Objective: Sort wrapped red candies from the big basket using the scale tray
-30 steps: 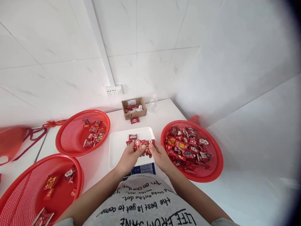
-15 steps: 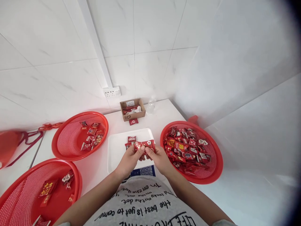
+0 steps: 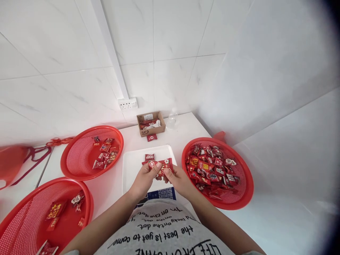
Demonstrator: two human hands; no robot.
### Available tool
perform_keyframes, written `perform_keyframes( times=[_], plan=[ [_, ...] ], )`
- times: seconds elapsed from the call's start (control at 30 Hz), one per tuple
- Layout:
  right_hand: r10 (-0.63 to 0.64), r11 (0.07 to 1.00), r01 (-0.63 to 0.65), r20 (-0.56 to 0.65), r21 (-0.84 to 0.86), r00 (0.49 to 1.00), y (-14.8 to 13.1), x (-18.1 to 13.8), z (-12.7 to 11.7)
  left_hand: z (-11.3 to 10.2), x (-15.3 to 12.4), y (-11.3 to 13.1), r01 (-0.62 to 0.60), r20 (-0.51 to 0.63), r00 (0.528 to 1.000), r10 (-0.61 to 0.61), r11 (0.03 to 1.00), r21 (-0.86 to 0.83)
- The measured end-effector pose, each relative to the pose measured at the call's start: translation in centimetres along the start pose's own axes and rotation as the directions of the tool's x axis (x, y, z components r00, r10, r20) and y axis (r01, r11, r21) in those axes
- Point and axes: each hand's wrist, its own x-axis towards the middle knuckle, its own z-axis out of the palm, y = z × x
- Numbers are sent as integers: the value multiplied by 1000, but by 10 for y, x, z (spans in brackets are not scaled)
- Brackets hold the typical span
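Note:
Between my two hands is a red wrapped snack packet (image 3: 162,168) with white flower marks and pale lettering. My left hand (image 3: 144,179) is closed on its left end, thumb on top. On the right end, my right hand (image 3: 179,179) grips it the same way, fingers curled beneath. The packet is held above the white tray (image 3: 129,171) of a digital scale, whose blue keypad (image 3: 166,193) shows below my hands. A small red packet (image 3: 149,157) lies on the tray just beyond. Part of another packet is hidden behind my left hand.
A red basket (image 3: 247,187) heaped with packets stands at the right. Two red baskets, one farther back (image 3: 67,156) and one nearer (image 3: 89,202), hold a few packets on the left. Behind the scale are a cardboard box (image 3: 152,132), a loose packet (image 3: 152,137) and a clear bottle (image 3: 172,119).
Both thumbs have shifted over the packet, and its lettering shows between them now. The view has moved slightly. The packet stays in both hands above the tray.

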Motion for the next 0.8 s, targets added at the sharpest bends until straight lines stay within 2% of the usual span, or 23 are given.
perform_keyframes(
  times=[0.17,0.23,0.5,0.67,0.8],
  plan=[
    [-52,996,45,-86,-79,995,0,-1,-3,2,-1,1,11,21,1000,-12,997,80],
    [-66,994,59,-85,-88,994,-1,-2,-5,3,-2,-1,30,24,999,-32,995,91],
    [-113,989,107,-56,-100,992,-2,-6,-7,4,-2,-8,52,36,998,-51,998,-20],
    [-91,992,86,-48,-91,995,4,-5,-9,5,-2,-1,4,36,999,-5,1000,24],
    [-64,992,54,-84,-114,994,3,-4,-11,6,-2,-1,12,16,1000,-14,996,93]
  ],
)
